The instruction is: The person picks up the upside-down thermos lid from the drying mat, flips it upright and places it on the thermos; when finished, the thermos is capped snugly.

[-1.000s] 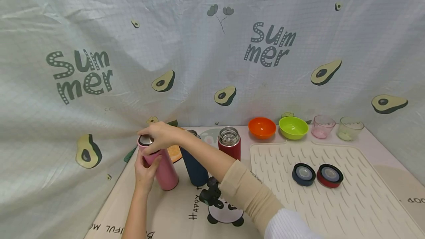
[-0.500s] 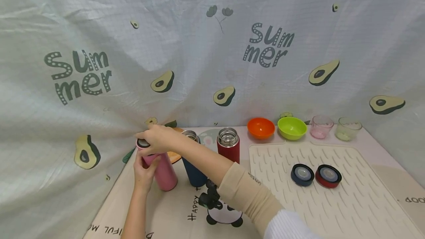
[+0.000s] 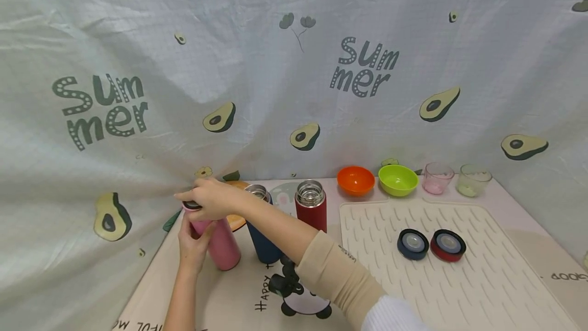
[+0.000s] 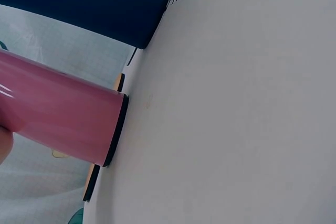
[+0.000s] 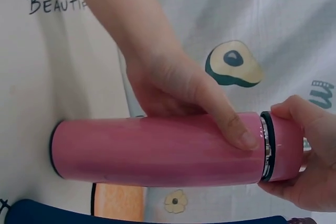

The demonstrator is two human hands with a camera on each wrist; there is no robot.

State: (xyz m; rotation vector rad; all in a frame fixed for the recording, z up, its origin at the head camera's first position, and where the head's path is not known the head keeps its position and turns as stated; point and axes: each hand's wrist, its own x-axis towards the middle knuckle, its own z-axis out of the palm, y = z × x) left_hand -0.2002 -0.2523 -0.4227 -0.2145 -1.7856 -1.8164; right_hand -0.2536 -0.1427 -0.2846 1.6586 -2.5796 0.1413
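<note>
Nearest in there's one panda print (image 3: pixel 305 303) on the tablecloth (image 3: pixel 220 303), partly covered by the right arm, so I only get some of it.

Just past that, toward the left side of the table, is one pink bottle (image 3: pixel 223 252) with both hands on it. Left hand (image 3: pixel 193 252) is gripping the body, thumb on one side; the fingers behind are mostly hidden. Right hand (image 3: pixel 212 199) is holding the pink lid (image 5: pixel 286 150) between thumb and fingers, at the bottle's mouth. The right wrist view shows a sliver of shiny metal between lid and body; can't tell how tight it is.

So that's three bottles total: right of the pink one stand one navy bottle (image 3: pixel 264 241), its middle behind the forearm, and one red bottle (image 3: pixel 312 214), its bottom blocked too. Both have open tops.

Over on the right, two loose lids sit side by side on a ribbed mat (image 3: pixel 413 295): one navy lid (image 3: pixel 412 244), one red lid (image 3: pixel 448 245). The mat's near edge is cut off.

Far edge, left to right: two bowls, orange bowl (image 3: pixel 356 181) and green bowl (image 3: pixel 398 181), then two see-through cups, pink cup (image 3: pixel 437 179) and greenish cup (image 3: pixel 473 181). Behind everything: one avocado-print curtain (image 3: pixel 257 40).
</note>
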